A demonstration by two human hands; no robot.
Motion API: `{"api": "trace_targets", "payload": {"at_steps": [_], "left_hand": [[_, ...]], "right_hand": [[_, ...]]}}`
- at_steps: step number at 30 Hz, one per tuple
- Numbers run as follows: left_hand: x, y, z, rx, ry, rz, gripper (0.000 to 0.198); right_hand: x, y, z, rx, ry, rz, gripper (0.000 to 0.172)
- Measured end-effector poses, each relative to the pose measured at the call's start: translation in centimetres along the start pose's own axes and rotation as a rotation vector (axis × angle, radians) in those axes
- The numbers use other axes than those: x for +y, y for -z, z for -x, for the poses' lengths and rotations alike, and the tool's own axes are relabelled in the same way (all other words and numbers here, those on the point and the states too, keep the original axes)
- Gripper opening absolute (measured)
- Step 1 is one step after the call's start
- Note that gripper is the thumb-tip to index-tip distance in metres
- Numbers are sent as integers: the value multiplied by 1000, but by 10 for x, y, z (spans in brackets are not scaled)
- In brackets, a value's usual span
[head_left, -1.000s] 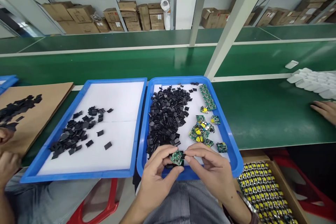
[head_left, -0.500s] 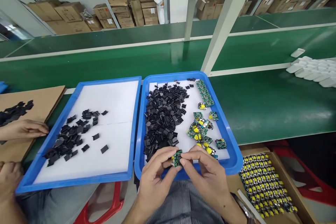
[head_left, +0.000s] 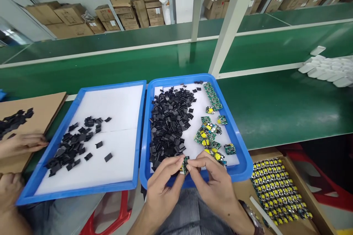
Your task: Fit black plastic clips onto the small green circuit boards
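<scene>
Over the front edge of the right-hand blue tray (head_left: 247, 169), my left hand (head_left: 165, 181) pinches a small green circuit board (head_left: 185, 165) with a bit of yellow on its left side. My right hand (head_left: 213, 178) has thumb and forefinger closed at the board's right edge; whether a black piece is also between them I cannot make out. Beyond my hands, the tray holds a heap of folded black plastic pieces (head_left: 171, 121) on the left. Loose circuit boards with yellow parts (head_left: 205, 136) lie on its right, below a green panel of joined boards (head_left: 212, 96).
A second blue tray (head_left: 82, 191) with scattered black pieces (head_left: 67, 150) stands to the left. Beside it, a co-worker's hands (head_left: 23, 145) rest near cardboard (head_left: 53, 108). At lower right, a cardboard box (head_left: 317, 205) holds rows of yellow-topped boards (head_left: 280, 187). A pale post (head_left: 234, 25) rises behind the trays.
The circuit board has turned so that it shows a narrower face, still between my fingertips. My view has shifted slightly; the trays look much the same.
</scene>
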State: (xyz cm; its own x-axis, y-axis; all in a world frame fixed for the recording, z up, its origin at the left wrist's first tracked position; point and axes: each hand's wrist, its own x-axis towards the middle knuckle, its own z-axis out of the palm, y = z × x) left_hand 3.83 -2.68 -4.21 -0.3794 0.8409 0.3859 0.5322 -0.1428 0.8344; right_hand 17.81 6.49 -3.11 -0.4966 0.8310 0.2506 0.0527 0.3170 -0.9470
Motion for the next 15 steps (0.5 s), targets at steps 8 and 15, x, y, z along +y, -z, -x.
{"api": "trace_targets", "payload": {"at_steps": [8,15], "left_hand": [[0,-2,1,28,-18,-16,45],[3,-5,2,44,120,25,37]], "right_hand": [[5,1,0,-40,23,-13,16],[5,3,-7,-71,-74,-62,14]]}}
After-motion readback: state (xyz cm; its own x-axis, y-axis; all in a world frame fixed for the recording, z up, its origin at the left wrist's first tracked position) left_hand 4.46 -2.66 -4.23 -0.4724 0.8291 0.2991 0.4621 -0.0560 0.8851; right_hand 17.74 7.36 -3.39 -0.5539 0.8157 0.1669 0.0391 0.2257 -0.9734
